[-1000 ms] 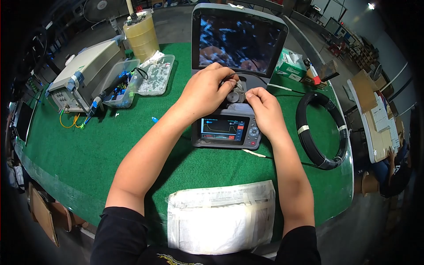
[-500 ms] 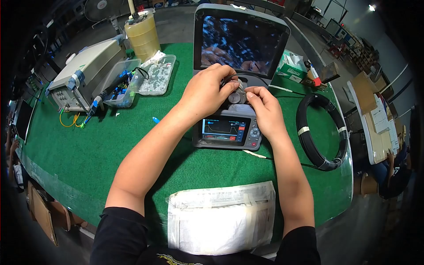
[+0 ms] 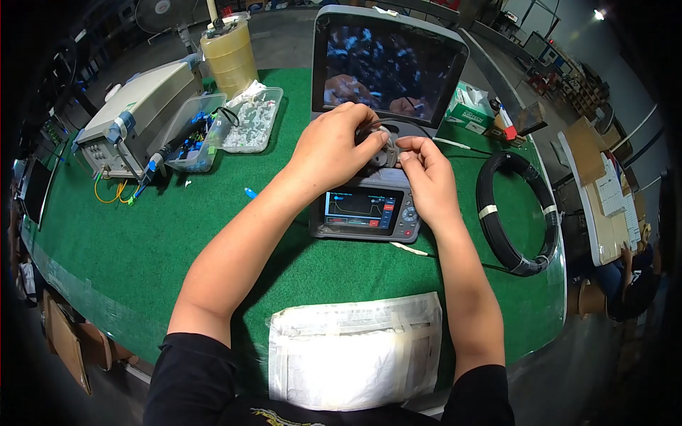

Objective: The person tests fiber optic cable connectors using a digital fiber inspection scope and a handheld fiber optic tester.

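A small grey instrument with a lit screen (image 3: 361,210) and a keypad (image 3: 408,213) lies before me. At its top sits a metal fitting (image 3: 383,157), partly covered by my fingers. My left hand (image 3: 339,142) reaches over the fitting from the left, thumb and fingers closed together; what they pinch is hidden. A dark cable (image 3: 408,121) arches rightward from those fingers. On the fitting's right side, my right hand (image 3: 428,174) has its thumb and fingertips pressed together, and I cannot make out what is between them. Behind stands a large dark monitor (image 3: 387,67), reflecting both hands.
A coil of black cable (image 3: 490,231) lies right, below a green tissue box (image 3: 469,106). Left are a bench instrument (image 3: 145,106), a clear tub of blue parts (image 3: 209,149) and a tub of pale pieces (image 3: 256,121). A taped white sheet (image 3: 355,355) lies in front.
My left thumb has shifted slightly up and right over the metal fitting, and the fitting's round face shows less. My right fingertips have moved a little. The arms stay nearly still.
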A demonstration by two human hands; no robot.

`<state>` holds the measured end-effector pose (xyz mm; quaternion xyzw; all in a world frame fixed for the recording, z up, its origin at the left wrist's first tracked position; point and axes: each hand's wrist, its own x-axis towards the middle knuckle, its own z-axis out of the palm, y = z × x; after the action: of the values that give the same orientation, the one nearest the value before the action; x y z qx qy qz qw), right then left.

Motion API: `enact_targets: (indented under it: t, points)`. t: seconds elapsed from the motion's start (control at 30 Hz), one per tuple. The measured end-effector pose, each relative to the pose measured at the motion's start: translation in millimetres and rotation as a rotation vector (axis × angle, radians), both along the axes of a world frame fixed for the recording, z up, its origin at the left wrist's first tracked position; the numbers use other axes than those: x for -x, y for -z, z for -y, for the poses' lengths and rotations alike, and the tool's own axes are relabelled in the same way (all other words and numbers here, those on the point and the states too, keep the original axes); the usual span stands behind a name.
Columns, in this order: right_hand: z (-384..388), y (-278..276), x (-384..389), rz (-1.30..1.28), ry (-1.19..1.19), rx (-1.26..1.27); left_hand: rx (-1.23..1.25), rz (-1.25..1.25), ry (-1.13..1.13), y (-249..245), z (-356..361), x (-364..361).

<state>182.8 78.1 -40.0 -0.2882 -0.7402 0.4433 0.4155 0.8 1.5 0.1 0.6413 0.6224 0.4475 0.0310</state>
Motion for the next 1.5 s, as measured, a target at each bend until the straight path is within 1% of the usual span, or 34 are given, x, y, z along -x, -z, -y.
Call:
enact_targets:
  t: [0.13, 0.43, 0.53, 0.57, 0.63, 0.67, 0.7, 0.73, 0.8, 0.83, 0.97, 1.03, 1.17, 1.23, 1.5]
  points:
    - [2, -3, 0, 0.016, 0.000, -0.005, 0.009, -0.041, -0.021, -3, 2, -1]
    - [8, -10, 0, 0.056, 0.023, 0.016, -0.055, -0.069, -0.046, -5, 4, -2]
    - [8, -10, 0, 0.062, 0.039, 0.034, -0.009, -0.059, -0.048, -10, 7, -1]
    - [8, -10, 1, 0.063, 0.040, 0.035, 0.039, -0.009, -0.025, -12, 7, 2]
    - [8, -8, 1, -0.013, 0.048, -0.080, 0.092, 0.041, 0.001, -17, 9, 7]
    - [7, -7, 2, -0.012, 0.049, -0.076, 0.147, 0.114, 0.049, -20, 10, 11]
    - [7, -5, 2, -0.067, 0.014, -0.078, 0.204, 0.187, 0.097, -22, 12, 14]
    - [6, -4, 3, -0.123, -0.022, -0.080, 0.207, 0.188, 0.097, -27, 14, 15]
    - [4, -2, 3, -0.157, -0.054, -0.083, 0.369, 0.178, 0.085, -35, 19, 18]
    - [3, -1, 3, -0.192, -0.087, -0.088, 0.347, 0.150, 0.115, -27, 16, 23]
    - [7, -4, 5, -0.203, -0.087, -0.052, 0.417, 0.241, 0.168, -24, 13, 26]
    - [7, -5, 5, -0.138, -0.028, -0.116, 0.554, 0.302, 0.172, -30, 14, 29]
    - [5, -5, 3, -0.100, 0.001, -0.107, 0.606, 0.380, 0.229, -27, 12, 37]
    - [6, -8, 2, -0.063, 0.027, -0.133, 0.565, 0.340, 0.219, -23, 10, 38]
    - [7, -10, 3, -0.076, 0.043, -0.163, 0.554, 0.273, 0.177, -30, 13, 31]
